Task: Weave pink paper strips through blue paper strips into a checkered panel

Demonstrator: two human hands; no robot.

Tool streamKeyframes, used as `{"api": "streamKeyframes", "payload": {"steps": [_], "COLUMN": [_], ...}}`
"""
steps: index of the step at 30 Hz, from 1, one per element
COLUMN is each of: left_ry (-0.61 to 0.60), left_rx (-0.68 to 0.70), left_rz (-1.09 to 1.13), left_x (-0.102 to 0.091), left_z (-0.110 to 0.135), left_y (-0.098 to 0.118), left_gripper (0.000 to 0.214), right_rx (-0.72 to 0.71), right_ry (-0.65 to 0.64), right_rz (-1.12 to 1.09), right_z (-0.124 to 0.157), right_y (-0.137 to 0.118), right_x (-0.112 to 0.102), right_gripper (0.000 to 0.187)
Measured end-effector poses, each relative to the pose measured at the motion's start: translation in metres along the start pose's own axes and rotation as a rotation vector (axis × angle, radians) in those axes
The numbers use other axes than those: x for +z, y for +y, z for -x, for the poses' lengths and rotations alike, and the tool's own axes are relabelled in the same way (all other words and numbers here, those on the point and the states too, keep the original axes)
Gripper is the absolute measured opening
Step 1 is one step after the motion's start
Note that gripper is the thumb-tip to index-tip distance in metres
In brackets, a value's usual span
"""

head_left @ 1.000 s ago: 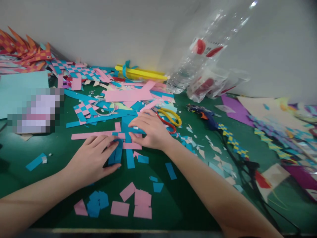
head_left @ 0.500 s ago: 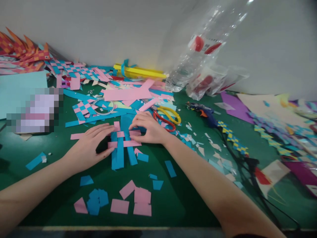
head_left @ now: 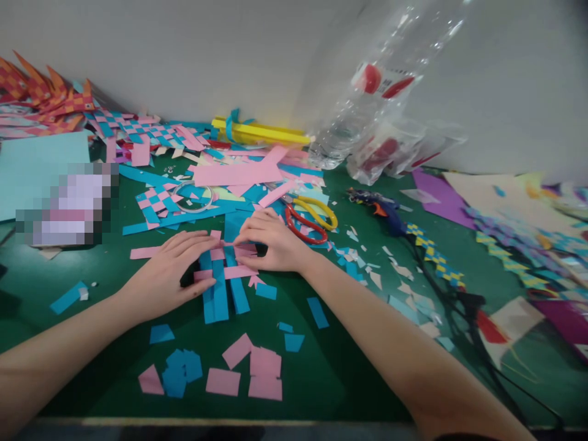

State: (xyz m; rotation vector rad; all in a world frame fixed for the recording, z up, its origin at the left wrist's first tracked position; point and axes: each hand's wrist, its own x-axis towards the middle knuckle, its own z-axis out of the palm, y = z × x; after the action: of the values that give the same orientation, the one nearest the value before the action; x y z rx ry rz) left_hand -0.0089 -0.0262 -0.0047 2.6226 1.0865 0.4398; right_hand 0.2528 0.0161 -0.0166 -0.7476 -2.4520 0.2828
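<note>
A small weave of blue and pink paper strips lies flat on the green table, its blue ends pointing toward me. My left hand holds the weave's left side, fingertips at the upper pink strips and thumb on the end of a lower one. At the right side, my right hand pinches a pink paper strip between thumb and fingers, its fingertips partly covering the crossing. Another pink strip sticks out to the left, partly under my left hand. Scissors with red and yellow handles lie just beyond my right hand.
Pink and blue paper offcuts lie near the front edge. A roll of clear tape sits among strips behind the hands. A plastic bottle leans at the wall. To the right are a blue glue gun and its cable; a blurred-out device is left.
My right hand has shifted slightly left with the pink strip, closer to my left hand. The weave's lower end has moved a little left and toward me.
</note>
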Motion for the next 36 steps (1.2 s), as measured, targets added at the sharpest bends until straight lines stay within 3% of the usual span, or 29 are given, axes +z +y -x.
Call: {"api": "streamKeyframes", "payload": {"steps": [12,16,22,28,36], "left_ry": [-0.01,-0.023,0.016,-0.067,-0.115], "left_rx": [0.05,0.046,0.103,0.214,0.145], "left_rz": [-0.004,0.009,-0.09,-0.201,-0.152], "left_x": [0.0,-0.002,0.001,0.006,0.006], "left_z": [-0.002,-0.001,0.001,0.002,0.0], "left_y": [-0.002,-0.002,0.0,0.001,0.002], "left_gripper": [0.044,0.049,0.047,0.061,0.051], "right_rx": [0.007,0.053,0.026,0.023,0.05], "right_ry": [-0.026,0.004,-0.284,-0.322,-0.34], "right_rz": [-0.021,-0.092,-0.061,-0.051,-0.076], "right_z": [0.001,-0.003,-0.011,-0.012,-0.013], "right_y": [0.001,-0.005,-0.018,-0.019,-0.022], "right_x": [-0.001,-0.009,-0.022,-0.02,-0.02], "right_gripper": [0.014,0.018,0.034,0.026,0.014]}}
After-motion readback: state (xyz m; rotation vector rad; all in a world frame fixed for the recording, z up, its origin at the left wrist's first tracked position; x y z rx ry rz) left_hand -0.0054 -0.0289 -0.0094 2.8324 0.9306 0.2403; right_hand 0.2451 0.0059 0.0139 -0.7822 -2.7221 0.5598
